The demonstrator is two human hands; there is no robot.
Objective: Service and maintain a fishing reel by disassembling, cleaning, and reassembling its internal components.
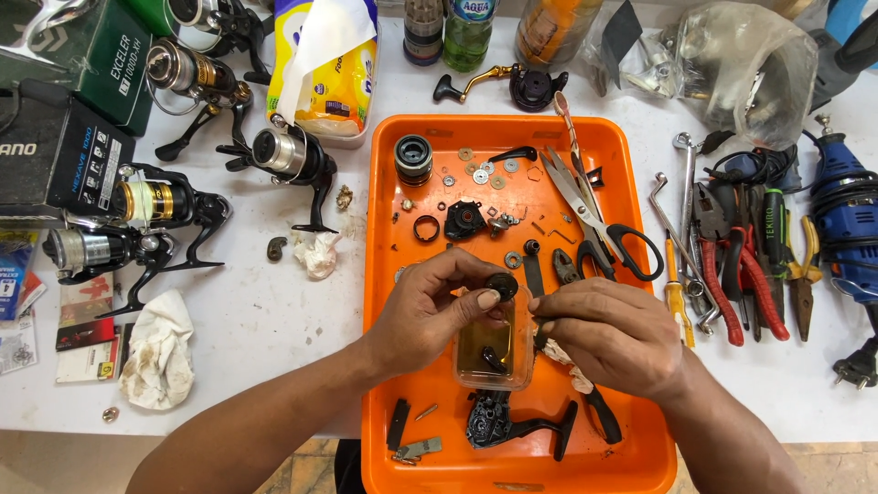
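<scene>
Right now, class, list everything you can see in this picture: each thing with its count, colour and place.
tray: one, orange, centre of table
small round part: one, black, pinched in left hand
clear tub: one, brownish liquid inside, under the hands
scissors: one, black handles, tray right
spool: one, dark, tray top left
reel body: one, black, tray bottom
fishing reels: four, black and silver, table left
rags: two, white, table left
pliers: several, red and yellow handles, table right
rotary tool: one, blue, far right
left hand: over tray
right hand: over tray, holding a dark tool
</scene>
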